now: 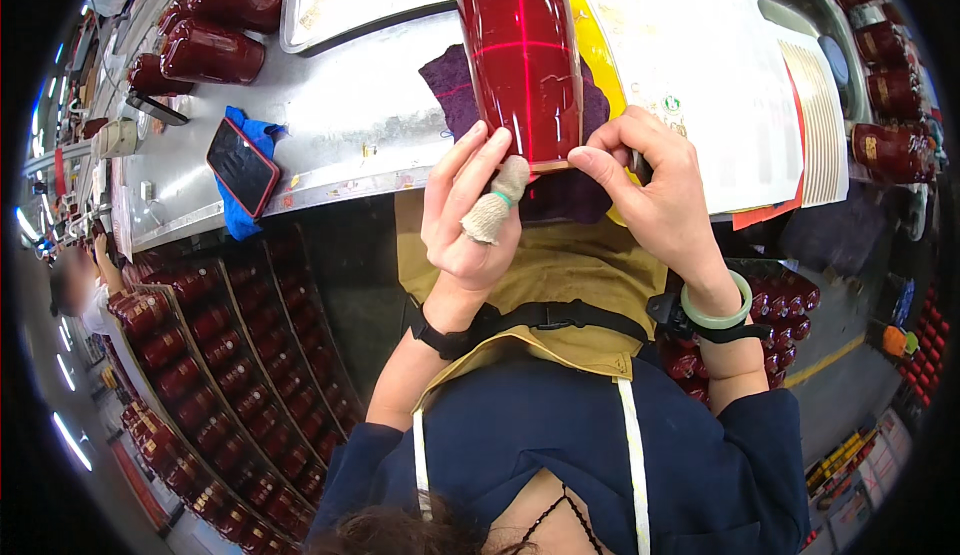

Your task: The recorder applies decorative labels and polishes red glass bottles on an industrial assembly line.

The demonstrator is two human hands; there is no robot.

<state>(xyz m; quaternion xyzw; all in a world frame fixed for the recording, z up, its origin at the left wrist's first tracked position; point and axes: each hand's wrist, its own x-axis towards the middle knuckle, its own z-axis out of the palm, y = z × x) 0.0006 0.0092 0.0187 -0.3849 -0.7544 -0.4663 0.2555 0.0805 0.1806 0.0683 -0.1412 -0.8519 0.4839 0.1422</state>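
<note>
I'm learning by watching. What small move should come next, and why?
Perhaps a slight turn of the glossy red jar, to check it against the red light cross: the left hand and right hand are at opposite sides of its near end, and the cross falls on its upward face.

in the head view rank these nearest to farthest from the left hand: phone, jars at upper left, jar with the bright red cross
1. Jar with the bright red cross: right at the left hand's fingertips.
2. Phone: off to the left, on a blue cloth.
3. Jars at upper left: beyond the phone.
</note>
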